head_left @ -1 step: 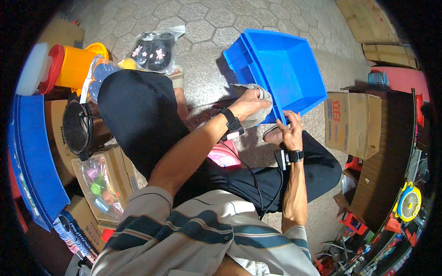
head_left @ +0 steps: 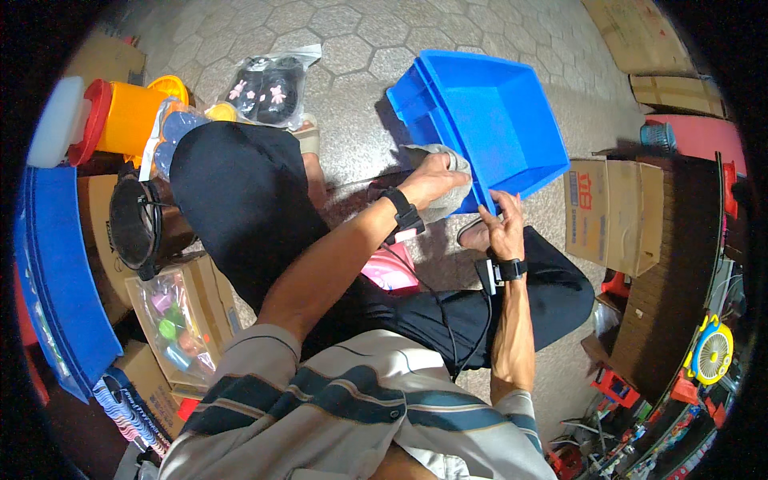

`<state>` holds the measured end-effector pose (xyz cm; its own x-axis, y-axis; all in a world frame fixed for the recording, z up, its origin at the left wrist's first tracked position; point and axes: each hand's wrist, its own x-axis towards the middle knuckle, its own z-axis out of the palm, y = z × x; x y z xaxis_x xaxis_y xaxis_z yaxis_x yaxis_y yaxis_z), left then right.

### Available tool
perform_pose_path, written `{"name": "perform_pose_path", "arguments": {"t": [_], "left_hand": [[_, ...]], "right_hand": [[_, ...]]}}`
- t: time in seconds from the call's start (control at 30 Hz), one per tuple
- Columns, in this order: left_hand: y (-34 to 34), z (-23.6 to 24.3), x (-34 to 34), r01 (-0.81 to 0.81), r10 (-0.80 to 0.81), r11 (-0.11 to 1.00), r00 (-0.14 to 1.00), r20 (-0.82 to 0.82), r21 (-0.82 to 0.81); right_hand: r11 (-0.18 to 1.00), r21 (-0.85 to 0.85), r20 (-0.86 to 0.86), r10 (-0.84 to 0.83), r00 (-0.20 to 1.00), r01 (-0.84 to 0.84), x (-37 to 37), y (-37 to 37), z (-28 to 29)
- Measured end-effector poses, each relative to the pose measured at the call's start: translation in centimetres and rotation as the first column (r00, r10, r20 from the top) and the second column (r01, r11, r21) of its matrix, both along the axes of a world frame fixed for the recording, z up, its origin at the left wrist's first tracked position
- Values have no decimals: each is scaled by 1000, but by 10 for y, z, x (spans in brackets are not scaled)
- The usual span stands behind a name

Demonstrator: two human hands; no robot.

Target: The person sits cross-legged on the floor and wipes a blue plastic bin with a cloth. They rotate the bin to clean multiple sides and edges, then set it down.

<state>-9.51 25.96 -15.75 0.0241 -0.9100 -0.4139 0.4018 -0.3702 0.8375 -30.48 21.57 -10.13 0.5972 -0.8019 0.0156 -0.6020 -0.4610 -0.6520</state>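
A blue plastic bin [head_left: 500, 120] sits tilted toward me on the paved floor in front of me. My left hand [head_left: 434, 178] is closed on a crumpled grey cloth [head_left: 444, 204], pressed to the bin's near left side. My right hand [head_left: 504, 228] grips the bin's near rim at its lower corner, fingers curled over the edge. Straps with small devices and cables are on both wrists. Under my arms lie a pink item [head_left: 386, 268] and my black-trousered legs [head_left: 228, 196].
Packaged black slippers [head_left: 264, 90], an orange container [head_left: 128, 118], a black bucket [head_left: 132, 224] and a box of bagged toys [head_left: 176, 328] stand on the left, beside blue board-like plastic [head_left: 56, 280]. On the right are cardboard boxes [head_left: 608, 216], a pink object [head_left: 696, 140] and a small fan [head_left: 708, 352].
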Motion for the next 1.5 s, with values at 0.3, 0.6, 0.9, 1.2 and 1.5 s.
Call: {"name": "perform_pose_path", "arguments": {"t": [0.3, 0.6, 0.9, 1.2, 1.5], "left_hand": [[4, 13, 19, -207, 213, 977, 951, -225, 51], [-12, 44, 54, -256, 255, 964, 966, 34, 71], [-10, 61, 71, -277, 289, 954, 952, 104, -116], [29, 74, 81, -258, 305, 948, 901, 309, -184], [29, 90, 86, -152, 408, 870, 756, 512, -469]], "right_hand": [[991, -102, 39, 93, 995, -89, 37, -6, 11], [942, -133, -58, 303, 951, -308, 35, -37, 31], [981, -125, 107, 162, 981, -149, 51, -43, 19], [967, -206, 139, 183, 973, -152, 94, -50, 30], [950, -276, 271, 220, 937, -144, 132, -47, 51]]}}
